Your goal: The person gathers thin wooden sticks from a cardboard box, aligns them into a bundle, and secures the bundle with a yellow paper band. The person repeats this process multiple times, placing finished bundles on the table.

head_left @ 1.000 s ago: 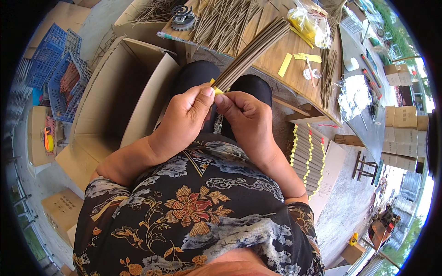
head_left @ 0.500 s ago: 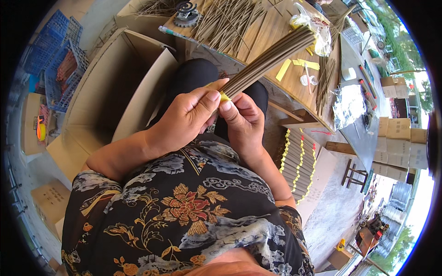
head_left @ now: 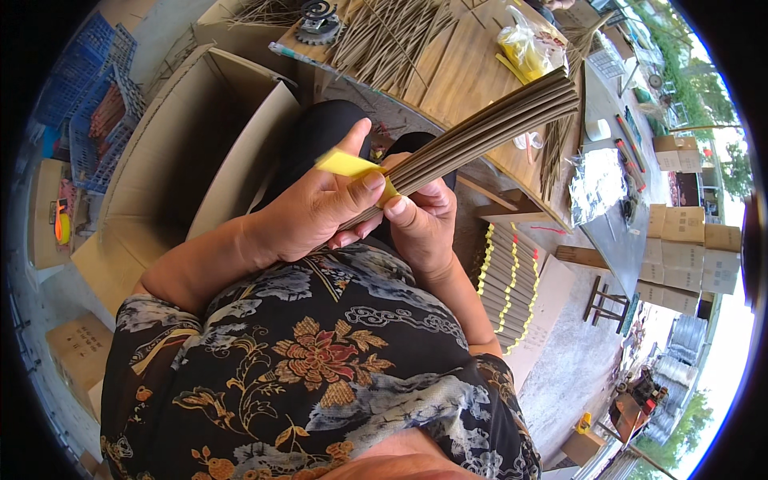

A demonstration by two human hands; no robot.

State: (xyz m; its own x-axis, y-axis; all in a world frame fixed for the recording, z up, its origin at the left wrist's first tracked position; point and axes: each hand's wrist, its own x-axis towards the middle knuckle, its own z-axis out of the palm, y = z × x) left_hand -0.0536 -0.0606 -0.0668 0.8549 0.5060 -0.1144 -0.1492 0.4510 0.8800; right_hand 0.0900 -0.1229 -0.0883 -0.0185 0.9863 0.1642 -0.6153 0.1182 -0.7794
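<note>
A bundle of thin brown sticks, looking like incense sticks (head_left: 492,128), slants from my hands up to the right, its far end fanned a little. Around its near part goes a yellow paper strip (head_left: 344,163), whose loose end stands out to the left over my left fingers. My left hand (head_left: 316,200) is closed round the bundle's lower end, thumb pressing by the strip. Closed too, my right hand (head_left: 424,228) grips the bundle from the other side, its thumb on the strip. The lower tips of the sticks are mostly hidden by my hands.
A wooden table (head_left: 452,88) ahead carries loose sticks (head_left: 384,40) and a plastic bag (head_left: 532,48). Left of my knees stands an open cardboard box (head_left: 160,152). Banded stick bundles (head_left: 508,288) lie at the right. Blue crates (head_left: 92,136) sit far left.
The bundle's far end has shifted right and slightly down, covering the yellow strips on the table. More of the strip's loose end now shows, and a left finger has lifted away from the bundle.
</note>
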